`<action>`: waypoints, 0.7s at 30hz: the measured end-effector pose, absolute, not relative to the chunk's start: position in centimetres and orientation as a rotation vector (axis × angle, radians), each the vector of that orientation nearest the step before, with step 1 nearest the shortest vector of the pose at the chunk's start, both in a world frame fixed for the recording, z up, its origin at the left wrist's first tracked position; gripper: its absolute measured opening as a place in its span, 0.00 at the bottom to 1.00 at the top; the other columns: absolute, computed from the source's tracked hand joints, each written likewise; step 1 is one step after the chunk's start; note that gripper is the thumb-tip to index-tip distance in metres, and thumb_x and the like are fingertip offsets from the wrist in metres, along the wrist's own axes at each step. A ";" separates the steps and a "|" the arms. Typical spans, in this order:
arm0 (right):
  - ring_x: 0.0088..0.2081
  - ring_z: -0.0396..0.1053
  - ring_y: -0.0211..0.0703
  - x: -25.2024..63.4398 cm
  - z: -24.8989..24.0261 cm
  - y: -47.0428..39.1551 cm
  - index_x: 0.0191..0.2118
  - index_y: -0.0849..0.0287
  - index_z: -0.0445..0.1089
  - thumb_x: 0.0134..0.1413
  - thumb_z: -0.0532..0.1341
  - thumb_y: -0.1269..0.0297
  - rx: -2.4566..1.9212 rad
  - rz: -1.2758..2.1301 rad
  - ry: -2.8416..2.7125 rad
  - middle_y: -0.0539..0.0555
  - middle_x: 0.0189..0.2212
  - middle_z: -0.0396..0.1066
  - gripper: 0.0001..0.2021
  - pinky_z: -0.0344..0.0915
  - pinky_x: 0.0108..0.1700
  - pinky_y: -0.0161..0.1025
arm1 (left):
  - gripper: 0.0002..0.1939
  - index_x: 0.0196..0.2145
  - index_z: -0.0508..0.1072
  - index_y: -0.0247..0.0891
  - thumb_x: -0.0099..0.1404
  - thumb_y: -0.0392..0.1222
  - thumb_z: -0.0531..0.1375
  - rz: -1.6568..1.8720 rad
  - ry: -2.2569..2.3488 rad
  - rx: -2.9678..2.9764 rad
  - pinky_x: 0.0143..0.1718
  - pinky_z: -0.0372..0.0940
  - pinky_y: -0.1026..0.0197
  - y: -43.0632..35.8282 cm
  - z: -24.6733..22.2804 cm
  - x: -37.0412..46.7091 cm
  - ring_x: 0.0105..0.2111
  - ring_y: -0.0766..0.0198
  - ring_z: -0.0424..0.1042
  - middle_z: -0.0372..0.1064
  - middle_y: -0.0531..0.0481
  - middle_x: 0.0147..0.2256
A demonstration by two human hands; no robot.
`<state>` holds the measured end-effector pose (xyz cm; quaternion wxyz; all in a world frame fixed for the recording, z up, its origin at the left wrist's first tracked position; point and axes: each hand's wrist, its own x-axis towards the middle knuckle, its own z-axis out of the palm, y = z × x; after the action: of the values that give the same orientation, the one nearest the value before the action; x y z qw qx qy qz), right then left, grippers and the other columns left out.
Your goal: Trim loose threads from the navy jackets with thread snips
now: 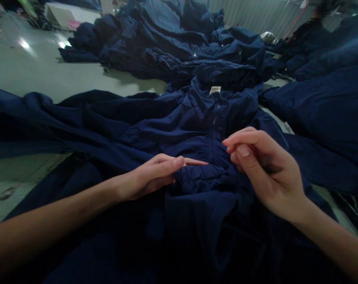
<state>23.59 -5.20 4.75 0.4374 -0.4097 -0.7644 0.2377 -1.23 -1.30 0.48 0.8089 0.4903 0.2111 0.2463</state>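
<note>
A dark navy jumpsuit-like garment (pixel 155 130) lies spread in front of me, with a front zipper (pixel 216 118), a pale neck label (pixel 215 90) and a gathered waist (pixel 205 175). My left hand (pixel 155 171) rests at the gathered waist, fingers stretched out along its edge and partly behind the cloth. Just right of the zipper, my right hand (pixel 264 169) is raised over the garment with fingers curled in toward the thumb. Whatever lies between those fingertips, if anything, is too small to make out. Dark folds hide the garment's lower part.
A large heap of navy garments (pixel 173 39) sits behind on the pale table (pixel 39 71). More dark cloth (pixel 329 114) is piled at right. A white box (pixel 69 14) stands at back left. Part of another person (pixel 306 31) shows at upper right.
</note>
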 end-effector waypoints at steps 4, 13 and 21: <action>0.25 0.66 0.33 23.8 5.9 -6.0 0.49 0.54 0.70 0.73 0.59 0.64 -0.977 0.577 -2.167 0.46 0.27 0.69 0.05 0.61 0.25 0.30 | 0.19 0.40 0.85 0.34 0.69 0.55 0.66 0.516 0.519 0.979 0.53 0.72 0.58 -1.1 0.3 -1.2 0.44 0.54 0.81 0.83 0.40 0.43; 0.33 0.76 0.36 23.8 8.0 -7.5 0.46 0.50 0.73 0.52 0.69 0.77 -0.964 0.375 -2.685 0.45 0.42 0.78 0.18 0.70 0.31 0.31 | 0.24 0.50 0.83 0.45 0.55 0.33 0.77 0.785 0.575 1.218 0.43 0.70 0.70 -0.3 -0.5 -1.2 0.39 0.68 0.76 0.77 0.55 0.38; 0.30 0.70 0.40 24.8 7.9 -7.4 0.37 0.53 0.75 0.58 0.52 0.79 -0.776 0.137 -2.758 0.54 0.38 0.75 0.17 0.64 0.30 0.37 | 0.26 0.57 0.81 0.43 0.62 0.28 0.67 0.550 0.660 1.708 0.54 0.72 0.64 0.4 3.0 -3.0 0.53 0.58 0.79 0.81 0.46 0.53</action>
<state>24.83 -7.38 7.91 0.1362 -0.2679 -0.9526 0.0472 -3.02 0.39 3.01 0.5767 0.7299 0.2820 0.2348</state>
